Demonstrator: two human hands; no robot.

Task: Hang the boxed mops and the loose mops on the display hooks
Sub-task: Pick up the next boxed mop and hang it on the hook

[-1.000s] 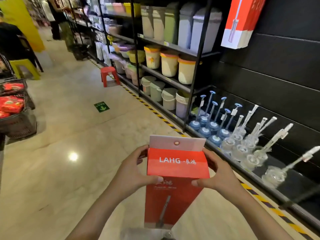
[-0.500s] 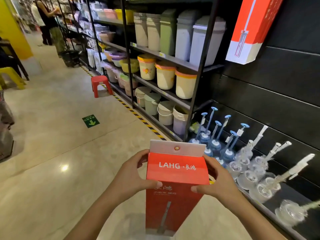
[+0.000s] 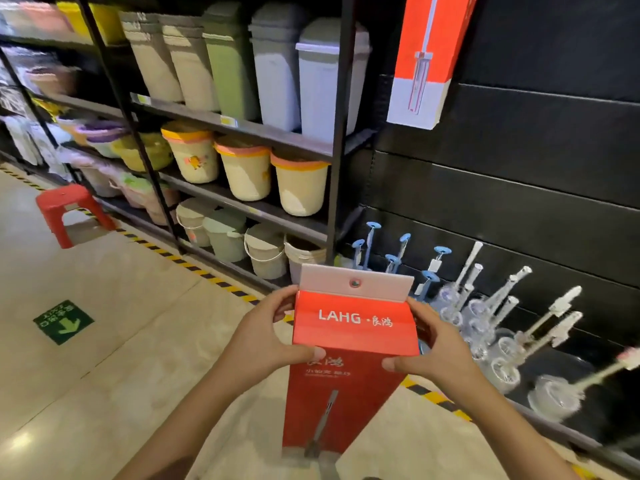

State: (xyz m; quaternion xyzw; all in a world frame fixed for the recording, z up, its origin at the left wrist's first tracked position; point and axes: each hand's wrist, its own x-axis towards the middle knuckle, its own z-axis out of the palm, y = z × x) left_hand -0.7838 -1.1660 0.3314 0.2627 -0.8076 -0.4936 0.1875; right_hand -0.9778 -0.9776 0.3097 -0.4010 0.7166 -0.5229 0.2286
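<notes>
I hold a tall red boxed mop (image 3: 349,344) upright in front of me, its white hang tab with a round hole at the top. My left hand (image 3: 266,337) grips its left side near the top and my right hand (image 3: 433,355) grips the right side, thumbs on the front. Another red and white boxed mop (image 3: 427,60) hangs high on the black slat wall (image 3: 519,168) at upper right. No hook is plainly visible.
Black shelving (image 3: 242,129) to the left holds bins and buckets. Plungers (image 3: 491,323) with blue and white handles stand on the low ledge under the wall. A red stool (image 3: 67,213) sits on the tiled floor beside yellow-black tape.
The view has swung right and closer to the black wall. The hanging box and shelves look nearer. My hands keep the same grip on the box.
</notes>
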